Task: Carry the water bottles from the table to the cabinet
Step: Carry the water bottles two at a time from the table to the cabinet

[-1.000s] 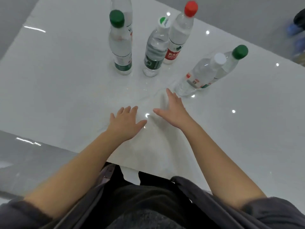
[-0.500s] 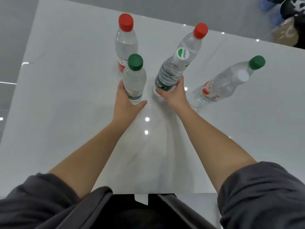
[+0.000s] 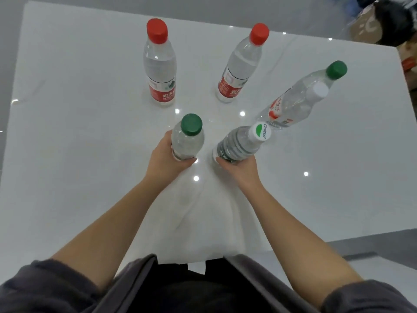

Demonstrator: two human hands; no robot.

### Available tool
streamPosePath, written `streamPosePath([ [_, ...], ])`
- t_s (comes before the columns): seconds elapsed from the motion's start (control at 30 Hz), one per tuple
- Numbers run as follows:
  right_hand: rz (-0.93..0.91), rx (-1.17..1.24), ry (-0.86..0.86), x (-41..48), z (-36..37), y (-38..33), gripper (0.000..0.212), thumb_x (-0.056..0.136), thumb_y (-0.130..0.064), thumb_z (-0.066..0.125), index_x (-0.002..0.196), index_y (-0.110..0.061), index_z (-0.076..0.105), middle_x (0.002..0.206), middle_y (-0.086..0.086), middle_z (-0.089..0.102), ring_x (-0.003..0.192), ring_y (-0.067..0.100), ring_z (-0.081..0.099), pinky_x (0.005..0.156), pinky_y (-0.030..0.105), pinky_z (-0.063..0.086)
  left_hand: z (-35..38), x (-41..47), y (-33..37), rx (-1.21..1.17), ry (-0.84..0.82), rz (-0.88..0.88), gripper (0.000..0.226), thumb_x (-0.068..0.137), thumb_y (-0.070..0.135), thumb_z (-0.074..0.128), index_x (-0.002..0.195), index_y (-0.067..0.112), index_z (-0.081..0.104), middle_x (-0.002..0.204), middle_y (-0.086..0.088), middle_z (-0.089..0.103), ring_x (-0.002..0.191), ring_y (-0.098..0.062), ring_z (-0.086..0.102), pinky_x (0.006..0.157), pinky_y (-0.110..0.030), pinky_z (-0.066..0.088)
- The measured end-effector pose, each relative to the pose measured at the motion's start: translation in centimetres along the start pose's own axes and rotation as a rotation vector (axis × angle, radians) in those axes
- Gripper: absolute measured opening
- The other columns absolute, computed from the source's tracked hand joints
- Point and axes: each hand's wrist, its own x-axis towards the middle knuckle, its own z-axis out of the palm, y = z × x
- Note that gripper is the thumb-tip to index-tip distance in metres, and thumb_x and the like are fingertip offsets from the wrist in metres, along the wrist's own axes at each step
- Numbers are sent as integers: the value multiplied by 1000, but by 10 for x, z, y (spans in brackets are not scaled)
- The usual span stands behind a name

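Several clear water bottles are on the white table [image 3: 79,154]. My left hand [image 3: 165,160] grips the lower body of a green-capped bottle [image 3: 188,138]. My right hand [image 3: 239,169] holds the base of a bottle with a white-and-green cap [image 3: 242,144]. Both held bottles sit nearer to me than the others. Two red-capped bottles, one on the left [image 3: 160,64] and one on the right [image 3: 242,64], stand farther back. At the right stand a white-capped bottle [image 3: 293,107] and behind it another green-capped bottle [image 3: 331,74].
The table's far edge runs along the top, its near edge at my body. Grey floor [image 3: 361,245] shows at the right and left. Brown cardboard boxes [image 3: 365,28] and a dark object lie on the floor beyond the table's far right corner.
Both hands have closed around the two nearest bottles and drawn them toward me, away from the red-capped pair. A second ago the hands lay flat and open on the table.
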Motion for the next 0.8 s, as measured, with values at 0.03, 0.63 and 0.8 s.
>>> streamPosePath([
  [0.03,12,11,7,-9,-1,4,37,69,-19,83,101,-14,65,92,-5,69,87,9,66,81,30,56,1,-7,-3,-2,-22,19,64,69,26,85,123,29,51,111,15,62,102,-8,60,86,-27,48],
  [0.63,156,176,273,-128,-67,68,51,70,-21,85,115,-14,63,107,-2,71,100,10,67,91,35,55,82,-89,13,81,-313,98,50,71,23,85,113,21,59,92,21,62,84,7,59,66,-5,42],
  [0.8,224,293,478,-193,-125,110,50,72,-13,84,116,-9,62,106,0,71,97,8,68,85,24,55,155,-134,31,97,-545,177,45,70,25,85,109,15,63,89,12,69,82,0,66,67,-14,49],
])
